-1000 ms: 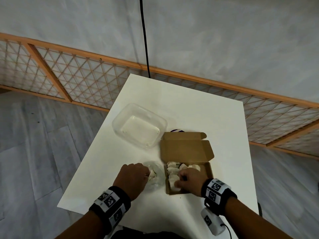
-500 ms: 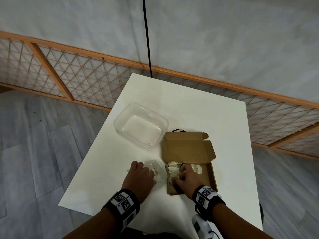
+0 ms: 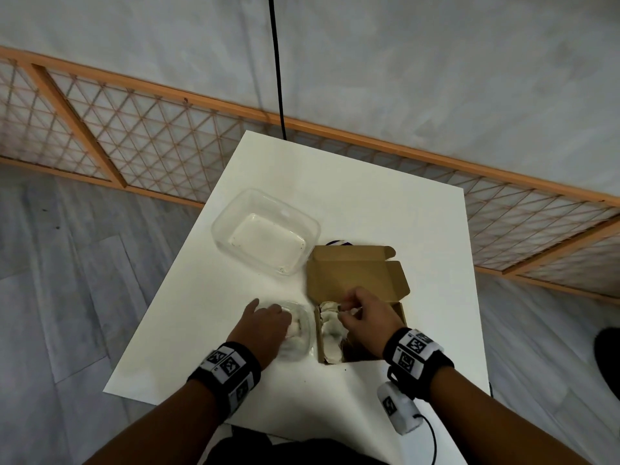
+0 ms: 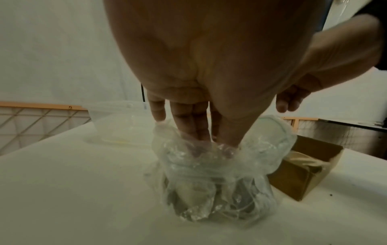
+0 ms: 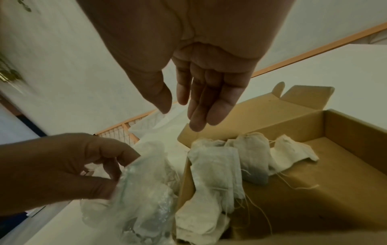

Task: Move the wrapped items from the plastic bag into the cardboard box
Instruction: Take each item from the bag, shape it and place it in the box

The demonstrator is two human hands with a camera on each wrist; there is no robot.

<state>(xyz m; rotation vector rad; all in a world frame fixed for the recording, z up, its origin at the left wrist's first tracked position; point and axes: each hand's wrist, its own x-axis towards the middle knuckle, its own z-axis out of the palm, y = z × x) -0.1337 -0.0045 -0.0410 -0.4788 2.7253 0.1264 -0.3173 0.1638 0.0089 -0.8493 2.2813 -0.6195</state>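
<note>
An open cardboard box (image 3: 401, 313) lies on the white table (image 3: 369, 203) with its lid (image 3: 355, 273) folded back. Several white wrapped sachets (image 5: 213, 164) with strings lie at its left end (image 3: 330, 333). To the box's left stands a clear plastic bag (image 3: 302, 337) with pale wrapped items (image 4: 192, 194) inside. My left hand (image 3: 268, 317) dips its fingers (image 4: 194, 132) into the bag's mouth and pinches its rim (image 5: 134, 164). My right hand (image 5: 180, 116) hovers above the box, fingers loose, holding nothing.
An empty clear plastic tub (image 3: 265, 233) sits behind the bag. A dark object (image 3: 339, 243) peeks out behind the box lid. A black cable (image 3: 276, 62) hangs at the table's far edge. A wooden lattice fence (image 3: 134, 142) runs along the wall.
My right hand has lifted off the sachets in the box and now hangs empty above it. My left hand has spread from a fist and pushed its fingers into the bag.
</note>
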